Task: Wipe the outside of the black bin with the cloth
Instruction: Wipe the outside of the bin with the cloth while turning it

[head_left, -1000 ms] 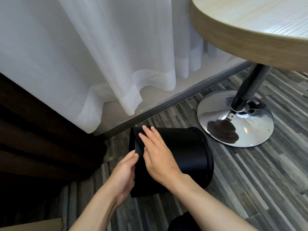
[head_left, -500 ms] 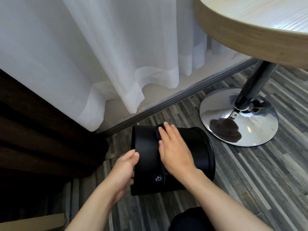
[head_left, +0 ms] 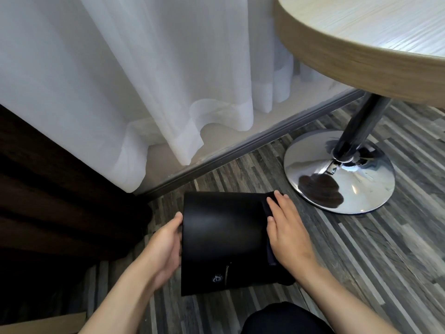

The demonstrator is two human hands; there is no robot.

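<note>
The black bin (head_left: 221,239) lies on its side on the striped floor, its base to the left. A small white logo shows low on its wall. My left hand (head_left: 163,249) cups the bin's left end and steadies it. My right hand (head_left: 286,235) lies flat on a dark cloth (head_left: 268,213), pressing it against the bin's right end near the rim. Most of the cloth is hidden under my palm; only its dark edge shows beside my fingers.
A round wooden table (head_left: 361,56) overhangs at the upper right, on a dark pole with a chrome disc base (head_left: 339,174) just right of the bin. White curtains (head_left: 144,80) hang behind. Dark wooden furniture (head_left: 48,201) stands at the left. My dark-clothed knee (head_left: 284,319) is below.
My right hand has slid the cloth along the bin's wall from the left end to the right end. The left hand has stayed on the base.
</note>
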